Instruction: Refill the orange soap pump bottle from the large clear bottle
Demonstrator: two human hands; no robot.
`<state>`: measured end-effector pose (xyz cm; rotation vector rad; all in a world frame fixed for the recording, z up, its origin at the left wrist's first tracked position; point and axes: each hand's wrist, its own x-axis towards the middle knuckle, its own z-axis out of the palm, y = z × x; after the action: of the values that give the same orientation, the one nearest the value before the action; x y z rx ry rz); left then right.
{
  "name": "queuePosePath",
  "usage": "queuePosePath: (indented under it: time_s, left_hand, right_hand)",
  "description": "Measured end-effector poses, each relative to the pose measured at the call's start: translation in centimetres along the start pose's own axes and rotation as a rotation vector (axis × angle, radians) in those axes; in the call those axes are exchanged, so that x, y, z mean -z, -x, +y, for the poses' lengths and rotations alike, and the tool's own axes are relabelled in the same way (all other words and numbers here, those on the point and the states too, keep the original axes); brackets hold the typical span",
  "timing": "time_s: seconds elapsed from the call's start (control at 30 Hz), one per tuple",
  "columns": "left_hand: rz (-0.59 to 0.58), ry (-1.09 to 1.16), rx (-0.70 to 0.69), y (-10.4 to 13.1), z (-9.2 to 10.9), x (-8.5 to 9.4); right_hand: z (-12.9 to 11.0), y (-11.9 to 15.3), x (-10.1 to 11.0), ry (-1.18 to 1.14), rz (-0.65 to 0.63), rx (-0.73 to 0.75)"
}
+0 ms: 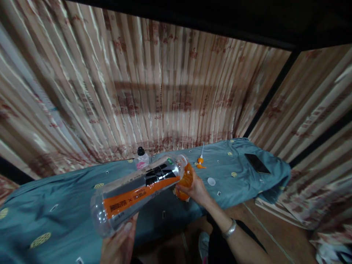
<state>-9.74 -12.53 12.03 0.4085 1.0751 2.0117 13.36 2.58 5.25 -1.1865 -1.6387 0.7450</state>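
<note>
My left hand (119, 240) grips the base end of a large clear plastic bottle (137, 187) with an orange and grey label. The bottle is tilted, its neck pointing up and to the right. My right hand (196, 189) is wrapped around a smaller orange bottle (187, 179), whose top meets the mouth of the large bottle. Whether liquid passes between them I cannot tell. Behind them on the bed lies an orange pump top (200, 160) with a white tube. A white round cap (211, 181) lies right of my right hand.
A clear bottle with a black cap (141, 159) stands at the back of the bed, which has a teal patterned sheet (68, 201). A dark phone or tablet (257, 163) lies at the right. Curtains (165, 91) hang behind, beside a black frame post (271, 95).
</note>
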Motion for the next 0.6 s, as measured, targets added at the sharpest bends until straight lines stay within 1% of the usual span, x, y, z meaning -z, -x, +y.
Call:
queuePosePath:
  time_s: [0.1,0.3,0.4,0.6]
  left_hand:
    - [-0.012,-0.028,-0.009,0.07,0.03,-0.13]
    - [0.017,-0.052,-0.01,0.26,-0.07,-0.22]
    - [0.028,-0.024,-0.006,0.14,-0.06,-0.28]
    - [0.068,0.035,0.042,0.22,-0.06,-0.52]
  right_hand:
    - [0.03,0.01,0.01,-0.008,-0.003,-0.001]
    - [-0.3,0.0,0.05,0.002,0.008,0.01]
    - [-0.56,0.0,0.14,0.02,0.01,0.021]
    - [-0.62,0.01,0.12,0.04,0.013,-0.017]
